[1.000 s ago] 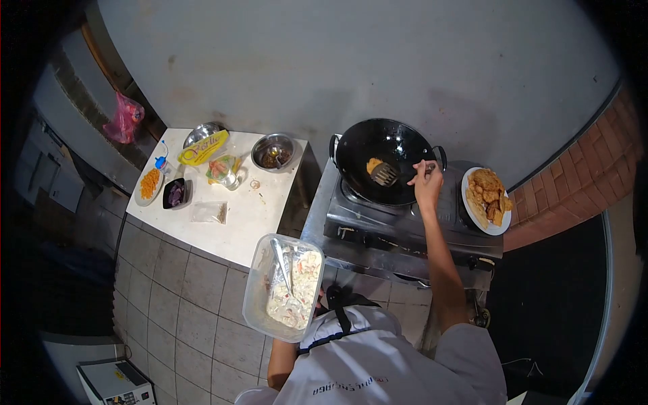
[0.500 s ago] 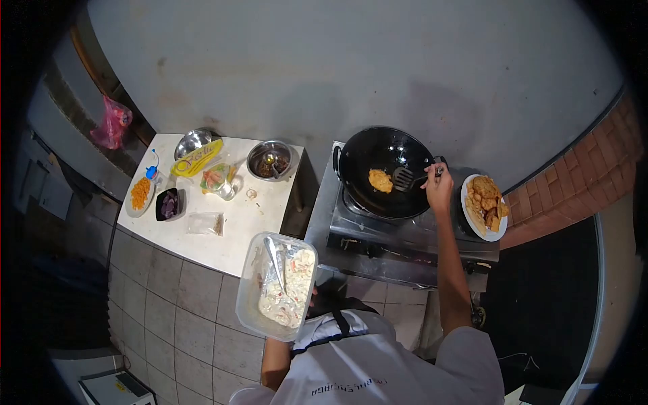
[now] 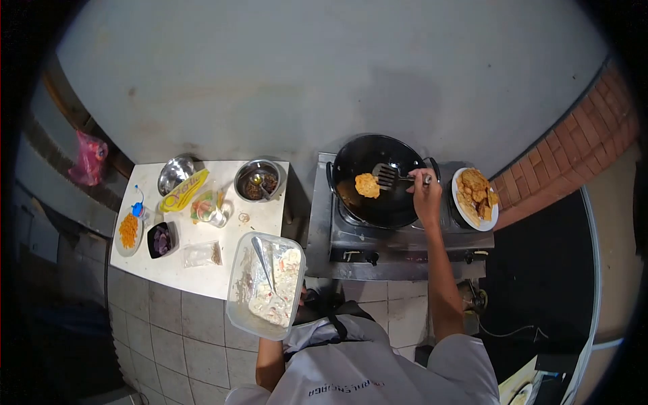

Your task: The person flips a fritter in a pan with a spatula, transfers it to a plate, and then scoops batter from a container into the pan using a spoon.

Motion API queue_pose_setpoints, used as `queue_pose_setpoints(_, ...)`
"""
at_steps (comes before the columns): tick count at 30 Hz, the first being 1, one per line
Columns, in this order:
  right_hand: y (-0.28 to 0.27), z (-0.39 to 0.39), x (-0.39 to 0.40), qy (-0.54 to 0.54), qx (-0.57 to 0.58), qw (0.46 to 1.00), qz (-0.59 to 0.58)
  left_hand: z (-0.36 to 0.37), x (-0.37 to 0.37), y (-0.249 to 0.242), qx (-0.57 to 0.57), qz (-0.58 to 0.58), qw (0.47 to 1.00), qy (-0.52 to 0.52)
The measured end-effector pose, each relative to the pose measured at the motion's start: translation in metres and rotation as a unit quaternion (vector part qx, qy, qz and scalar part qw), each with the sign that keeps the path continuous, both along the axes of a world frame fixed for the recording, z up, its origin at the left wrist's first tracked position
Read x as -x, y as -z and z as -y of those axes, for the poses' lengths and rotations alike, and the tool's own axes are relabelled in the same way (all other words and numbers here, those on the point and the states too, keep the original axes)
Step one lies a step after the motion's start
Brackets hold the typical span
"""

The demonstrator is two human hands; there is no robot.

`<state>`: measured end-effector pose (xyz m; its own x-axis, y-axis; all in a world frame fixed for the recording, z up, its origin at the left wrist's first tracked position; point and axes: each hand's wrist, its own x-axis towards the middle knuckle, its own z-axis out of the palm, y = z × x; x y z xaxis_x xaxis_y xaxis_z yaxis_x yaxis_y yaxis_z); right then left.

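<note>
In my right hand (image 3: pixel 426 196) is the handle of a black slotted spatula (image 3: pixel 389 176), its blade over the black wok (image 3: pixel 405 210). A golden fried piece (image 3: pixel 367 185) lies at the left edge of the blade, inside the wok. My left hand (image 3: pixel 303 293) is mostly hidden behind the right side of a clear plastic container (image 3: pixel 239 297), which it holds up beside the stove. Pale batter (image 3: pixel 277 287) with red bits and a metal spoon (image 3: pixel 262 260) are in that container.
Right of the wok, a white plate (image 3: pixel 493 217) holds fried pieces on the stove (image 3: pixel 398 270). The white table (image 3: pixel 162 270) carries metal bowls (image 3: pixel 260 170), a yellow packet (image 3: pixel 183 192), a glass, a black bowl (image 3: pixel 152 244) and an orange-filled plate (image 3: pixel 127 248). A brick ledge (image 3: pixel 547 175) is at right.
The view has shifted. The spatula blade has turned more upright against the fried piece, and both appear slightly farther left in the wok. My left hand keeps its hold on the container.
</note>
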<state>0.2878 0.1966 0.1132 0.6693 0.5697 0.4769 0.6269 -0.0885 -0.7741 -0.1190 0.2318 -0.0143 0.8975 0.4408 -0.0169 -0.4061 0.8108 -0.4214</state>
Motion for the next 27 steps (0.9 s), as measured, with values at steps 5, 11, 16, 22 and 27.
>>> queue_pose_setpoints(5,-0.011,0.001,0.031,-0.044,-0.018,0.999,0.024,-0.016,-0.004,0.012,-0.036,-0.014,0.999,0.025)
queue_pose_setpoints(11,-0.012,0.005,0.046,-0.061,0.020,0.998,0.023,-0.028,-0.001,0.029,-0.086,-0.035,0.995,0.024)
queue_pose_setpoints(16,-0.005,0.006,0.040,-0.017,-0.015,1.000,0.002,-0.023,0.006,0.044,-0.119,-0.056,0.991,0.003)
queue_pose_setpoints(22,0.009,0.022,0.015,0.117,-0.096,0.986,-0.066,-0.031,0.003,0.051,-0.165,-0.093,0.982,-0.013)
queue_pose_setpoints(27,0.027,0.029,0.008,0.138,-0.105,0.980,-0.096,-0.026,0.011,0.067,-0.208,-0.110,0.972,-0.009)
